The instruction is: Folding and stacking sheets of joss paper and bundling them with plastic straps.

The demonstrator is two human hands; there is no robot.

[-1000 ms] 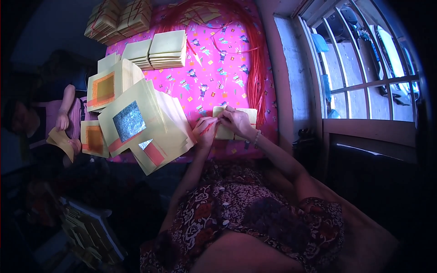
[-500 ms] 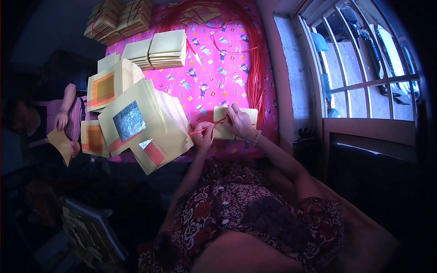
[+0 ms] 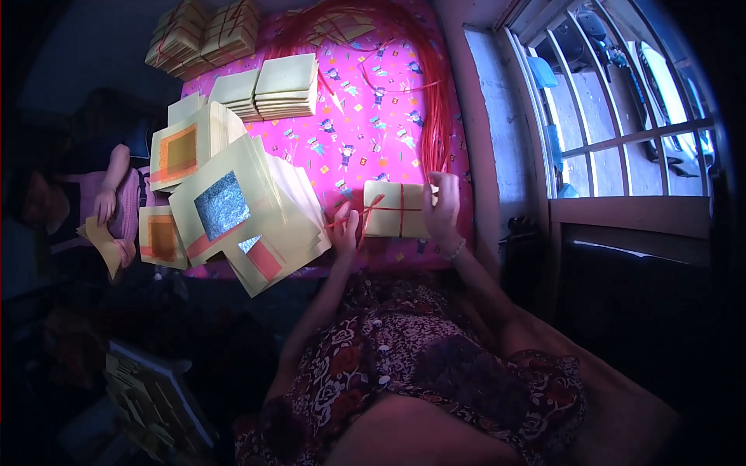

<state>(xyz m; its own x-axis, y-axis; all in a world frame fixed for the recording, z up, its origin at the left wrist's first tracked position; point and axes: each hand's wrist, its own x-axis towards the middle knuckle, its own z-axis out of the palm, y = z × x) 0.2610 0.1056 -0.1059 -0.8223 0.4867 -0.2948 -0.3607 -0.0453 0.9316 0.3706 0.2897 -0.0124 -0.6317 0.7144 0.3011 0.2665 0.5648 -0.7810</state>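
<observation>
A bundle of cream paper envelopes point(image 3: 386, 225) lies near the table's front edge, with red plastic string point(image 3: 402, 203) crossing over it both ways. Loose string ends stick out at the bundle's left end. My left hand point(image 3: 344, 228) is closed on that string, just left of the bundle. At the bundle's right end my right hand point(image 3: 444, 208) is curled around the edge, thumb toward the top face; part of its grip is hidden.
Left of my hands spreads a pile of large envelopes point(image 3: 284, 233) with windows. Behind it stand untied envelope stacks point(image 3: 286, 76) and tied bundles point(image 3: 231, 35). Long red strings point(image 3: 439, 116) hang along the pink table cover's point(image 3: 357, 132) right side. Another person's hand point(image 3: 105, 203) holds paper at left.
My right hand has moved from the bundle's top to its right end, uncovering the crossed string. The left hand has shifted slightly and still holds string.
</observation>
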